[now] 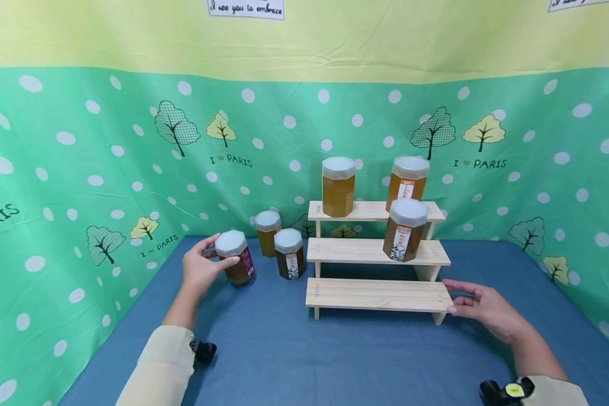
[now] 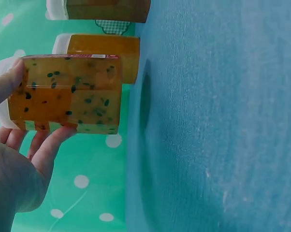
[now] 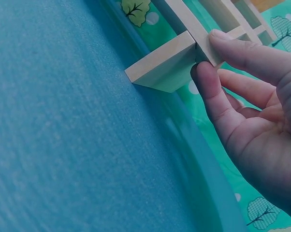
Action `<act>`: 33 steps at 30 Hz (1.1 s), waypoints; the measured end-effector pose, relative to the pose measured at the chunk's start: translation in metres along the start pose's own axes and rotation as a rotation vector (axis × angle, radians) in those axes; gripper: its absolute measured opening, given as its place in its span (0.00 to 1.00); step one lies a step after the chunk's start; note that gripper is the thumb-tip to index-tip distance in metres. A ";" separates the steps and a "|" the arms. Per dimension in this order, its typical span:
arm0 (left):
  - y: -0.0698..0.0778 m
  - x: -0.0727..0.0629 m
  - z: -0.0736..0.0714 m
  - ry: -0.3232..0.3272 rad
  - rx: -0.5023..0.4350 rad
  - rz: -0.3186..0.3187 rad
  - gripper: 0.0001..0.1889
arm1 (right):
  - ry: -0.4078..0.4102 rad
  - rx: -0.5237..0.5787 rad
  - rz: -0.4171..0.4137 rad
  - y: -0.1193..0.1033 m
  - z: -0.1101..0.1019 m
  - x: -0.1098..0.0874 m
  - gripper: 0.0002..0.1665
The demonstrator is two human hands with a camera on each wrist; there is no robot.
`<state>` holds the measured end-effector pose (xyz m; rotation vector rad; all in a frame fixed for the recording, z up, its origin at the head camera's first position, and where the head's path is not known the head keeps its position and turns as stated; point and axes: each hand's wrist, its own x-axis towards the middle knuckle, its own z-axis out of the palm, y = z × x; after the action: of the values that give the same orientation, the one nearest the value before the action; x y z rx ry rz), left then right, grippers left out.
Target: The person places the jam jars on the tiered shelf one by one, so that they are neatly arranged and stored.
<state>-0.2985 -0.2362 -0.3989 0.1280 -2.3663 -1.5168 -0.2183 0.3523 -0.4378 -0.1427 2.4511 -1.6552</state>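
My left hand (image 1: 201, 268) grips a jar of amber, seed-flecked preserve (image 1: 238, 265) with a white lid and a purple label. In the left wrist view the thumb is by the lid and fingers curl along the far side of the jar (image 2: 68, 96), whose base hangs just over the cloth. At the right end of a three-tier wooden stand (image 1: 375, 293), my right hand (image 1: 492, 310) pinches the lowest board. The right wrist view has thumb and a fingertip on either face of that board's end (image 3: 203, 41), above its short leg (image 3: 160, 63).
Beside the held jar stand a golden jar (image 1: 268, 237) and a dark jar (image 1: 290, 259). The stand's top tier bears a golden jar (image 1: 338, 192) and a labelled jar (image 1: 398, 183); its middle tier bears a brown jar (image 1: 403, 237). Patterned green cloth (image 1: 284, 141) hangs behind.
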 end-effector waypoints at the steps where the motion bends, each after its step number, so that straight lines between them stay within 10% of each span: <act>1: 0.001 -0.001 0.000 -0.001 0.003 0.002 0.44 | 0.001 0.002 0.002 0.000 0.000 0.000 0.47; 33: 0.021 -0.033 -0.001 -0.075 0.040 0.094 0.44 | 0.013 -0.005 0.009 -0.001 0.001 0.000 0.47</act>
<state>-0.2648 -0.2200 -0.3869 -0.0312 -2.4257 -1.4550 -0.2178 0.3510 -0.4369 -0.1211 2.4623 -1.6514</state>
